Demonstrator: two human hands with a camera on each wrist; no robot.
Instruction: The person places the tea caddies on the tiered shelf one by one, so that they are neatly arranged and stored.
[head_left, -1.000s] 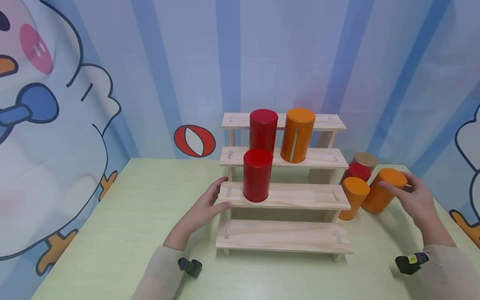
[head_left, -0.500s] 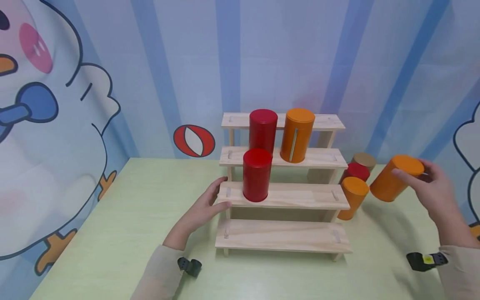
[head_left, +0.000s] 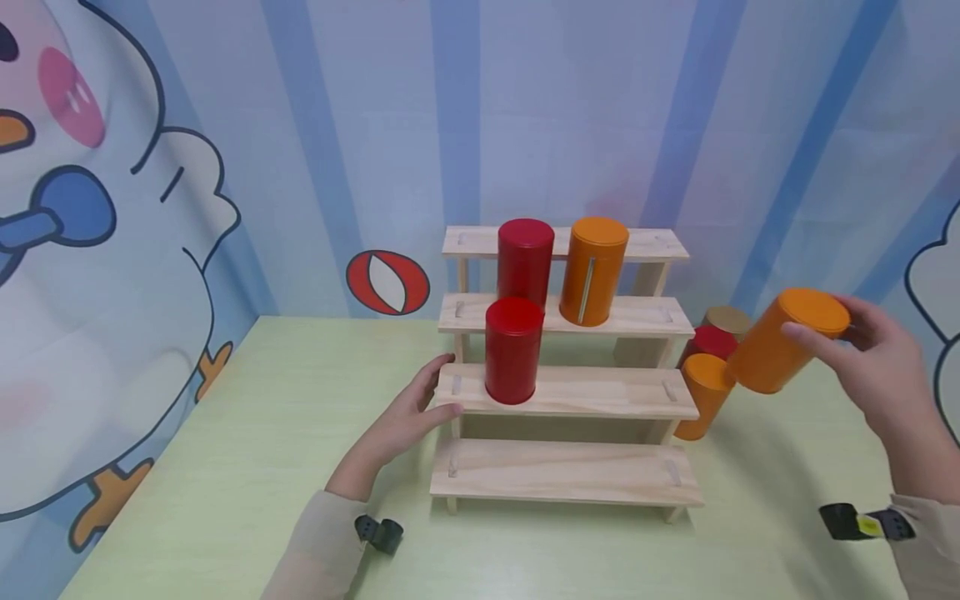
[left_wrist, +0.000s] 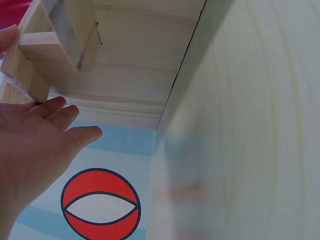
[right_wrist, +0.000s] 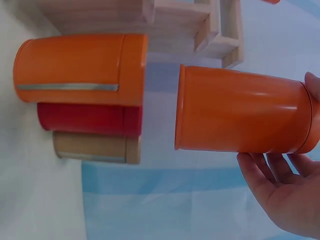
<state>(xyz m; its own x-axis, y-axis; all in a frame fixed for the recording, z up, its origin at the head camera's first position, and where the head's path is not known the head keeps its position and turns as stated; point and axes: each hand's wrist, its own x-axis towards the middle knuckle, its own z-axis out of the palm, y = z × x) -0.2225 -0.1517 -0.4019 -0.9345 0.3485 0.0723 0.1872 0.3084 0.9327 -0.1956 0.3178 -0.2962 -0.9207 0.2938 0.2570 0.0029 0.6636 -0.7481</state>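
Note:
My right hand [head_left: 885,371] holds an orange lidded canister [head_left: 780,350] near its lid, tilted and lifted off the table. In the right wrist view, the thumb and fingers sit on opposite sides of that canister. At the left end of a four-step wooden display rack [head_left: 615,392], my left hand [head_left: 401,421] grips one step, thumb at its front edge and fingers at its back. One red canister [head_left: 514,350] stands on that step. Another red canister [head_left: 525,258] and an orange canister [head_left: 596,271] stand one step higher.
Right of the rack stand an orange canister [head_left: 705,396], a red canister [head_left: 712,340] and a tan canister [head_left: 727,319], close together. A patterned blue curtain [head_left: 360,167] hangs behind the pale table [head_left: 247,467].
My right hand has lifted the orange canister off the table, first up and to the right, then higher with the canister's base swinging slightly left. The left hand stays at the rack.

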